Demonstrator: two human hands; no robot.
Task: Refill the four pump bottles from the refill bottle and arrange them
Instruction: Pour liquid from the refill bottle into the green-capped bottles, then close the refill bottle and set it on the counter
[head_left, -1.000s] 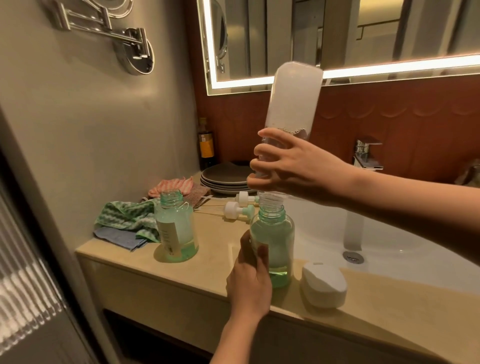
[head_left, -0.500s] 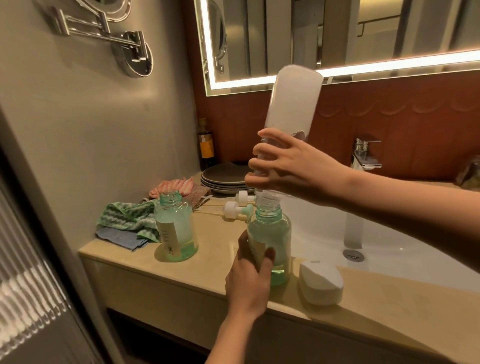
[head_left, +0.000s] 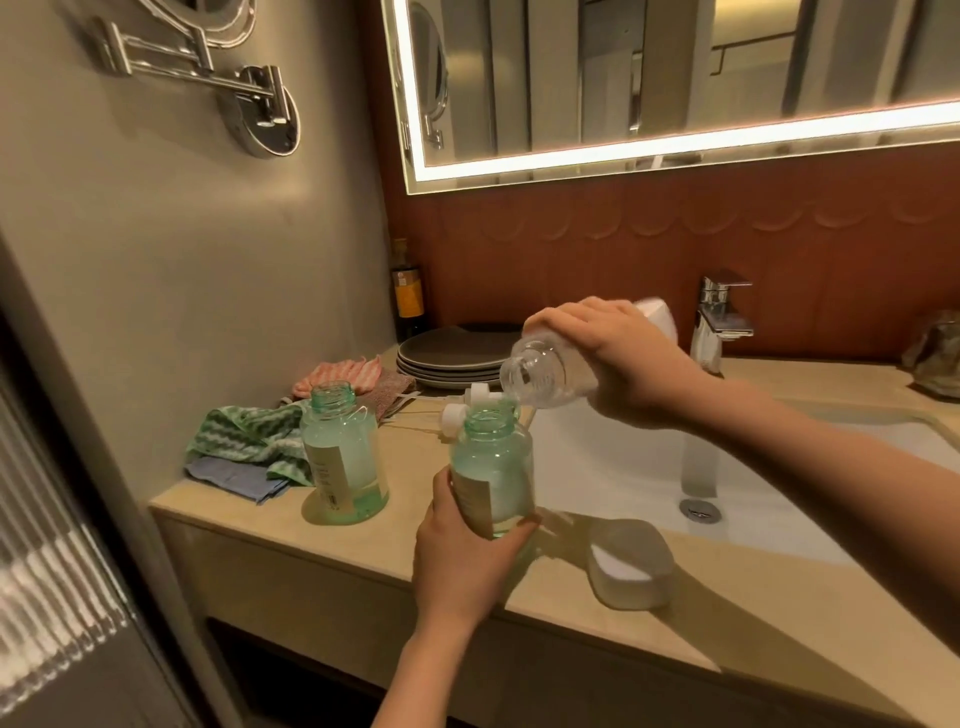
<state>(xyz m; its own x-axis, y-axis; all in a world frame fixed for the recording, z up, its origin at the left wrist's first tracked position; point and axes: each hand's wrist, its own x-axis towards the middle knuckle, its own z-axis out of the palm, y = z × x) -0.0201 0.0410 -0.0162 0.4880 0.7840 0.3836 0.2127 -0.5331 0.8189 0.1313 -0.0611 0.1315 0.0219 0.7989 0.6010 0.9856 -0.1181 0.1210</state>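
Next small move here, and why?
Probably right hand stands the refill bottle upright on the counter: its mouth is clear of the neck of the pump bottle the left hand grips, no stream shows, and that bottle looks nearly full.

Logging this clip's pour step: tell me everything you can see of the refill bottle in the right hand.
The refill bottle is clear-to-frosted plastic, uncapped, with a threaded neck. It is tipped near level, open mouth facing left, just above and right of the open green bottle that the left hand grips. The right hand wraps its middle, hiding most of the body; the white base shows past the knuckles. No stream is visible.
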